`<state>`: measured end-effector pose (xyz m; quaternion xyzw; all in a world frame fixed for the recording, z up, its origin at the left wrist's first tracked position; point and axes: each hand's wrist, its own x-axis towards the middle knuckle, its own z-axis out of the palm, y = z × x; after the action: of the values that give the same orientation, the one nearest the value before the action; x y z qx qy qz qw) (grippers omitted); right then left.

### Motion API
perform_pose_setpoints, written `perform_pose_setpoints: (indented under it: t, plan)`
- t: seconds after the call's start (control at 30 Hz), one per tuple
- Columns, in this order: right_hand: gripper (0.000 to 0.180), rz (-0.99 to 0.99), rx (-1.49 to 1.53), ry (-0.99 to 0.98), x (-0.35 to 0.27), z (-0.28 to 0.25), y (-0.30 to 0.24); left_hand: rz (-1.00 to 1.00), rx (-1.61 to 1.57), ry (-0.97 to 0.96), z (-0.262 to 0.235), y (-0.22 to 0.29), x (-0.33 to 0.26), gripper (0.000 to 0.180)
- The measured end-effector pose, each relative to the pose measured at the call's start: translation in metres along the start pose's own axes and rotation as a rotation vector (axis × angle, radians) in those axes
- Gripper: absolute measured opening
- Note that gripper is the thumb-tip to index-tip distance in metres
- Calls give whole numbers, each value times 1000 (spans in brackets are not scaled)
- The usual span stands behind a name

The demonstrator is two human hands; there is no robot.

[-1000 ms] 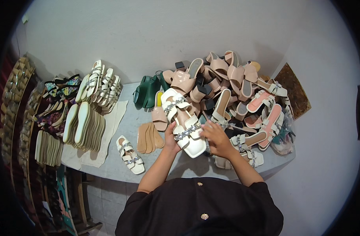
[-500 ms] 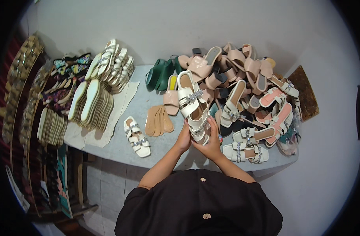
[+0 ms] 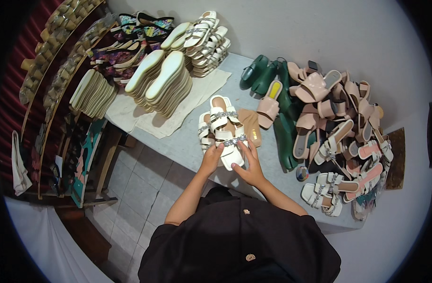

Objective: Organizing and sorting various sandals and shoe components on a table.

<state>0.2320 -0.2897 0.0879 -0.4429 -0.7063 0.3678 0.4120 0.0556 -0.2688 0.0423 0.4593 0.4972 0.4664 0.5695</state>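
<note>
Both my hands hold a white slide sandal [image 3: 228,123] with jewelled straps, its brown insole showing and its square toe turned toward me. My left hand [image 3: 211,159] is closed on its left side near the toe. Along the right side, my right hand [image 3: 250,165] grips it with the thumb on the toe. Behind it, partly hidden, a matching white sandal [image 3: 204,128] lies on the table. Several tan insoles [image 3: 249,125] lie just right of the held sandal.
Stacked soles [image 3: 166,85] and white sandals [image 3: 209,42] fill the far left of the grey table [image 3: 178,148]. Green shoe lasts [image 3: 285,141] and a heap of pink sandals [image 3: 315,87] occupy the right. More white sandals [image 3: 322,195] lie at the right edge; a rack [image 3: 50,89] stands left.
My view has swung left, so the table's contents appear farther right. The held sandal has moved left over the table, now beside the loose white sandal, and is tilted differently.
</note>
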Motion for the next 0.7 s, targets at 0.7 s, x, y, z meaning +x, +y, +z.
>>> perform_pose_setpoints:
  t: [0.7]
  plan:
    - [48,22,-180,110,1,34,49,444,670,288,-53,23,36,21]
